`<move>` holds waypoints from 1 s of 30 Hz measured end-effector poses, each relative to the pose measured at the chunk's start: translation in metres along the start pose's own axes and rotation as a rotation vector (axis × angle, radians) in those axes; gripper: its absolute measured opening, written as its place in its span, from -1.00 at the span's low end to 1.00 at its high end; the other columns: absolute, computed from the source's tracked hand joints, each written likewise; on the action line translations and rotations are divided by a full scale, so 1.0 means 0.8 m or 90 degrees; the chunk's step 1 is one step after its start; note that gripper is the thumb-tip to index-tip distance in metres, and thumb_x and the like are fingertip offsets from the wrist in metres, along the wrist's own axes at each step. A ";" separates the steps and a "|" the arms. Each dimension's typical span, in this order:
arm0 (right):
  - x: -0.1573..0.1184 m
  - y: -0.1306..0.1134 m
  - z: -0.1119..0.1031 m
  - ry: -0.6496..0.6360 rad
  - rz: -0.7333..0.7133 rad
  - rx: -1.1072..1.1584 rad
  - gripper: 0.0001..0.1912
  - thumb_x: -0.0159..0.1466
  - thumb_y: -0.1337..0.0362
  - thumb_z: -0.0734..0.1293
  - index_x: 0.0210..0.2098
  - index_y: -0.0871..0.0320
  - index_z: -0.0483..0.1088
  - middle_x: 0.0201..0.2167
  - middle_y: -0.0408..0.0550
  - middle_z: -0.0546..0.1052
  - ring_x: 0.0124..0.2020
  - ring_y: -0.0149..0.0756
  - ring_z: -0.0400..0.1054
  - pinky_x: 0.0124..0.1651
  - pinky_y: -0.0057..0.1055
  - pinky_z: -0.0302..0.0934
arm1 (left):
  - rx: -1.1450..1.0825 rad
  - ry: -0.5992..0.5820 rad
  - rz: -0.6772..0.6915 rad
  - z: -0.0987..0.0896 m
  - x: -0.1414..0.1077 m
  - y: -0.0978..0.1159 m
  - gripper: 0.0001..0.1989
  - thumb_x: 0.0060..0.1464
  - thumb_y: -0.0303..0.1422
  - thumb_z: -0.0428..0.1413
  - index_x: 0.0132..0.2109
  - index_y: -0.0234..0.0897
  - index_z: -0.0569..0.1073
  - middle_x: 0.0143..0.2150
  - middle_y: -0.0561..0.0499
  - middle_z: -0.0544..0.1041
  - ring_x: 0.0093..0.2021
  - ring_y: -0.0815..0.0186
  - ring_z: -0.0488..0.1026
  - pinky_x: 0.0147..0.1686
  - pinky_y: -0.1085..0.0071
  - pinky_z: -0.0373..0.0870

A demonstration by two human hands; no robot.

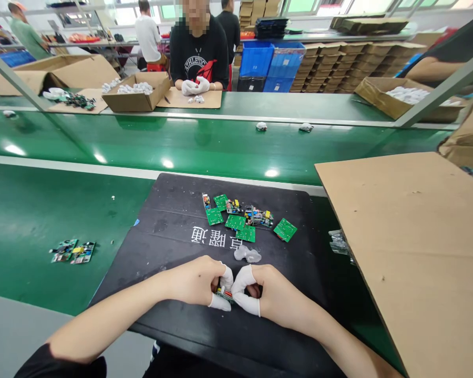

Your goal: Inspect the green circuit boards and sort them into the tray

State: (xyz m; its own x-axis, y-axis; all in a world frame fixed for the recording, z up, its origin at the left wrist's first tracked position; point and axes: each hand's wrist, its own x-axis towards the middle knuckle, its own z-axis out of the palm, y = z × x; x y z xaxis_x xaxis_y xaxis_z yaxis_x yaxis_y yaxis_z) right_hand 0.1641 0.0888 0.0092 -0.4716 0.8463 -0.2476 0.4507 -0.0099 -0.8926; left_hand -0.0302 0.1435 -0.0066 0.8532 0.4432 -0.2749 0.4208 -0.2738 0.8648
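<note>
Between my two hands, low over the black mat (165,210), is a small circuit board (225,294) with red and yellow parts on it. My left hand (207,283) grips it from the left, white finger cots on its thumb and fingertip. From the right, my right hand (260,291), also in white finger cots, pinches at the board's edge; its fingertips partly hide what they touch. Just beyond my fingers lies a lump of whitish putty-like material (247,254). Farther up the mat is a loose group of green circuit boards (236,222), with a single board (285,230) to their right.
Two more boards (73,252) lie on the green table at left. A large cardboard sheet (410,236) covers the right side. Across the green conveyor (205,142), carrying small white-wrapped pieces (261,126), a person in white gloves (196,86) sits by an open carton (137,94).
</note>
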 end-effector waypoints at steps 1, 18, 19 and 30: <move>0.000 -0.001 0.000 0.011 -0.001 -0.006 -0.86 0.07 0.41 0.28 -0.57 0.21 0.44 -0.62 -0.21 0.32 -0.57 -0.51 0.06 -0.51 -0.54 0.01 | -0.002 0.000 0.000 0.000 0.000 0.000 -0.66 -0.17 -0.26 0.35 -0.44 -0.34 0.35 -0.56 0.19 0.32 -0.55 0.51 0.20 -0.55 0.59 0.07; -0.004 -0.004 -0.018 0.062 -0.052 -0.064 -0.83 0.11 0.42 0.30 -0.42 0.12 0.54 -0.49 -0.15 0.49 -0.52 -0.45 0.20 -0.45 -0.53 0.13 | 0.019 0.022 -0.002 -0.004 0.000 0.001 -0.76 -0.14 -0.44 0.30 -0.40 -0.33 0.35 -0.55 0.20 0.30 -0.53 0.52 0.20 -0.53 0.60 0.10; -0.004 -0.004 -0.016 0.045 -0.045 -0.057 -0.83 0.11 0.43 0.30 -0.42 0.13 0.55 -0.49 -0.15 0.49 -0.52 -0.46 0.19 -0.46 -0.54 0.12 | 0.027 0.021 0.000 -0.003 0.000 0.001 -0.76 -0.14 -0.45 0.30 -0.41 -0.33 0.34 -0.55 0.20 0.30 -0.53 0.52 0.21 -0.53 0.60 0.09; -0.001 -0.006 -0.004 0.008 -0.052 -0.030 -0.84 0.12 0.44 0.29 -0.50 0.17 0.51 -0.55 -0.18 0.46 -0.52 -0.47 0.17 -0.44 -0.54 0.11 | 0.064 -0.013 0.007 -0.003 -0.001 0.001 -0.66 -0.14 -0.27 0.34 -0.43 -0.33 0.32 -0.54 0.18 0.32 -0.54 0.50 0.21 -0.53 0.58 0.08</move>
State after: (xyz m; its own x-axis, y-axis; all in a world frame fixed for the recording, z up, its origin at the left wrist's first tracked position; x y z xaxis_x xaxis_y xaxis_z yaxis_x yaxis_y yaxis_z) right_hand 0.1648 0.0899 0.0152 -0.4983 0.8502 -0.1700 0.4471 0.0839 -0.8906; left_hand -0.0311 0.1450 -0.0051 0.8634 0.4231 -0.2747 0.4393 -0.3630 0.8217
